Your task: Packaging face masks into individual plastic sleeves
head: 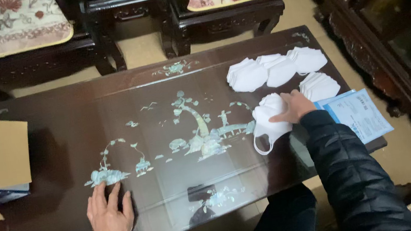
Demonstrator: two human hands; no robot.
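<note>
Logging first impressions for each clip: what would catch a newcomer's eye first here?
The white face masks, stacked at the far right of the dark inlaid table, stand out most. The right hand rests on another mask stack there, while the left hand lies flat at the near edge.

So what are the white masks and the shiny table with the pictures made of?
The white masks under the right hand look like soft, matte fabric, folding and creasing easily. The table looks like dark lacquered wood, glossy enough to show reflections. Its pale, shimmery tree pictures may be shell inlay, though that is uncertain.
</note>
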